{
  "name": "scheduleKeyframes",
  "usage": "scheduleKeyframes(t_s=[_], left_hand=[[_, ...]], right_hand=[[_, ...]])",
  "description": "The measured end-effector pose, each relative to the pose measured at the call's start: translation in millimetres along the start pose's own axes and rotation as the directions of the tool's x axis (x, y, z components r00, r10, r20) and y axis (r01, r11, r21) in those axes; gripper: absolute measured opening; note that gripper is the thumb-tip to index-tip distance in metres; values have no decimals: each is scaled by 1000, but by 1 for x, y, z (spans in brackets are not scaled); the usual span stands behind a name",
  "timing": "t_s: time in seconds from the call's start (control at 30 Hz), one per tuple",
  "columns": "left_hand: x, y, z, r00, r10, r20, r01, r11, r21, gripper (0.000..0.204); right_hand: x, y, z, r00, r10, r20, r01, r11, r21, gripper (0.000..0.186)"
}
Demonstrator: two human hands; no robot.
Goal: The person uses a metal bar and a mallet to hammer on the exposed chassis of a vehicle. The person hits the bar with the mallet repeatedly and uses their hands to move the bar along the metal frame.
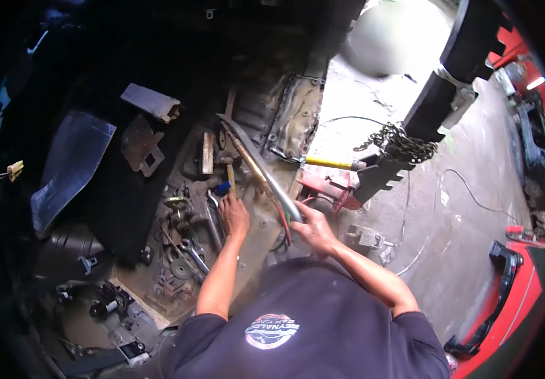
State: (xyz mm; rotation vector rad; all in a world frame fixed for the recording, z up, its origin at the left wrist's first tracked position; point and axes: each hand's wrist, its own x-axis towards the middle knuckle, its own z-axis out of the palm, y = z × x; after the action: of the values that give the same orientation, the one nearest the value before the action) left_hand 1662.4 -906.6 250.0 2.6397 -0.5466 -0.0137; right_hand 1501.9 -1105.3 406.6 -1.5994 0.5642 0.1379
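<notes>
The right hand's (313, 228) fingers are gripping a long silver metal bar (270, 177) slanting forward-left, the left hand's (235, 216) hold being unclear.

Tools (193, 252) left, chain (406, 145) right, bar (278, 189) between

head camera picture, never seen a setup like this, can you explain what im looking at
There is no robot here: these are a person's bare hands, seen from a wide fisheye camera on their head, looking down, so straight edges bend near the rim. The right hand grips a long grey metal bar. The left hand is at a small yellow piece; whether it grips it is unclear. Wrenches and other metal parts lie on a worn brownish surface. To the right, a chain wraps a black notched post.
</notes>
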Motion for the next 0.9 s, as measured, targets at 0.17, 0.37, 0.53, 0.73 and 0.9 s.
scheduleKeyframes(t_s=[0.17, 0.37, 0.53, 0.73, 0.9], left_hand=[[-1, -7, -5, 999, -35, -1, 34, 966, -257, 41], [-23, 12, -39, 991, -42, -126, -23, 878, -478, 27], [-29, 11, -45, 933, -235, 274, 341, 326, -882, 36], [-19, -4, -42, 874, -179, 452, 477, 138, -868, 41], [-20, -7, -38, 841, -327, 430, 510, 217, -833, 35]], right_hand=[[38, -1, 46, 999, -40, 6, 41, 990, -139, 56], [65, 45, 91, 974, -211, -83, 174, 931, -322, 56], [75, 37, 112, 978, -127, 165, 150, 979, -135, 69], [78, 46, 103, 919, -101, 381, 212, 941, -263, 79], [65, 36, 85, 815, -65, 576, 278, 916, -290, 68]])
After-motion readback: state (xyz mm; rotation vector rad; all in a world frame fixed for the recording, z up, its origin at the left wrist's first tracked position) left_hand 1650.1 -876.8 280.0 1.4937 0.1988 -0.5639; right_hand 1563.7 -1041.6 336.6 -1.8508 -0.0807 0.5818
